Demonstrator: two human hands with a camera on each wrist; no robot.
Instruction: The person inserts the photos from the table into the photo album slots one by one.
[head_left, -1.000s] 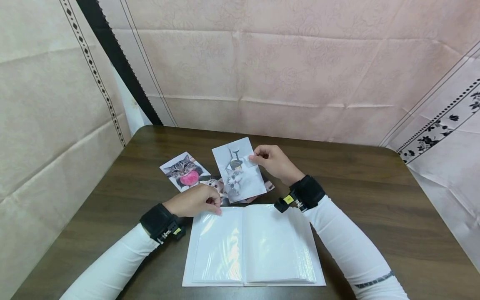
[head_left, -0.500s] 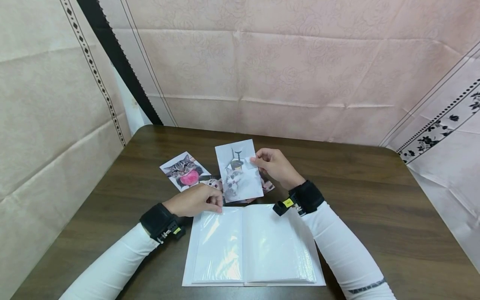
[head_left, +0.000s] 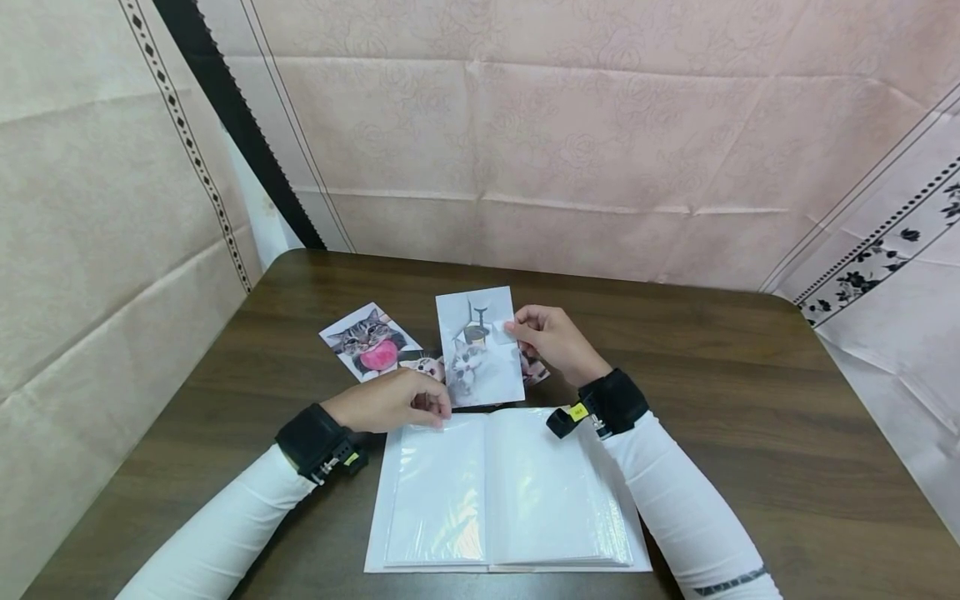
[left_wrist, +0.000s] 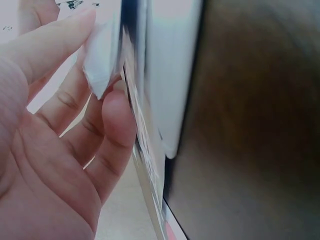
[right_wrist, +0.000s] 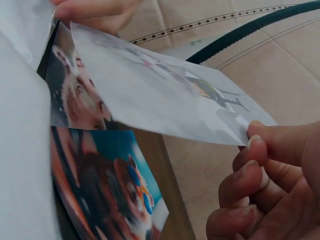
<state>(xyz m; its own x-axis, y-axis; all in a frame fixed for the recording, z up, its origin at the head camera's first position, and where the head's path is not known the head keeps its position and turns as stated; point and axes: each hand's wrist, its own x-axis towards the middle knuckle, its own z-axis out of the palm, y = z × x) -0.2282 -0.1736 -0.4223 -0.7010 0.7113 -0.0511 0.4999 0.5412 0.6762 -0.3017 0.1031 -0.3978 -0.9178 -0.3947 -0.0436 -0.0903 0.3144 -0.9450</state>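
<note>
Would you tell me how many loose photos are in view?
4: the held photo, pinched by the right hand; the tabby photo, on the table to its left; and, partly behind it in the head view, the dark kitten photo and the teal photo. Others may be hidden.

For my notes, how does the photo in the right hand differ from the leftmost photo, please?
The right hand pinches the held photo; the leftmost photo lies on the table. The held photo is mostly pale; the leftmost photo shows bright pink. Both are rectangular prints.

One table [head_left: 750,400], one album [head_left: 558,496], at least four photos [head_left: 480,346], two sets of fingers [right_wrist: 242,182], two wristbands [head_left: 617,400], two sleeves [head_left: 671,500]
</note>
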